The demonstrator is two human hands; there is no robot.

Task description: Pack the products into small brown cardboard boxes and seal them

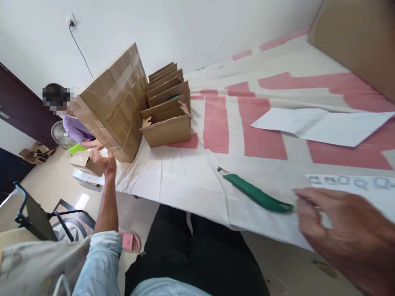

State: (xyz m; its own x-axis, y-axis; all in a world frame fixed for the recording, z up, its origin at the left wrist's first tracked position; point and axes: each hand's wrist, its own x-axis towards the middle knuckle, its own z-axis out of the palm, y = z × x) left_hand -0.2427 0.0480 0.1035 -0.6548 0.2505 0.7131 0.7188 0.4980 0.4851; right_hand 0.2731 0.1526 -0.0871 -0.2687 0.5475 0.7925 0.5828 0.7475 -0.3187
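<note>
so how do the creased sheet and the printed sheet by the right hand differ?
The printed sheet has a row of drawings along its edge; the creased sheet shows none. The right hand partly hides the printed sheet; the creased sheet is uncovered. Both are white.

Under my work lies a white-and-pink cloth table cover, matt and softly wrinkled. The creased white folded sheet and the white sheet with printed outlines look like smooth paper. The long slim green piece looks matt; I cannot tell cloth from plastic. The tall brown carton stack is cardboard, with shiny tape; the open brown box is matt cardboard. My rolled light-blue sleeve is creased cloth; the pale floor looks smooth and glossy.
</note>
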